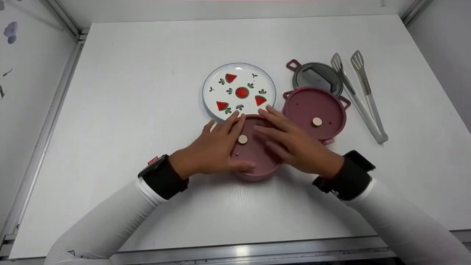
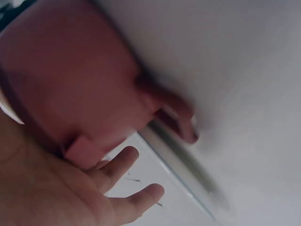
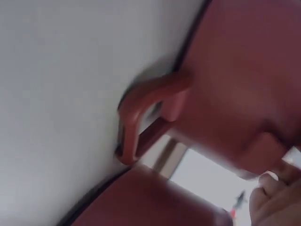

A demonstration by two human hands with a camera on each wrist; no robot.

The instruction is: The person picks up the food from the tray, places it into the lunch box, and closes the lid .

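Observation:
A round pink container (image 1: 251, 154) with a small pale knob (image 1: 242, 139) on its lid sits at the table's middle. My left hand (image 1: 217, 147) lies flat on the lid's left half, fingers straight, thumb along the front rim. On the right half my right hand (image 1: 294, 143) rests with straight fingers. The left wrist view shows the container's wall (image 2: 70, 80), its side handle (image 2: 174, 108) and my left hand (image 2: 117, 188) beside it. Its other handle (image 3: 141, 108) appears in the right wrist view, blurred.
A white plate (image 1: 215, 82) painted with watermelon slices touches the container's far side. A second pink lidded container (image 1: 312, 106) stands to the right, a dark grey lid (image 1: 316, 75) behind it. Metal tongs (image 1: 362, 99) lie further right.

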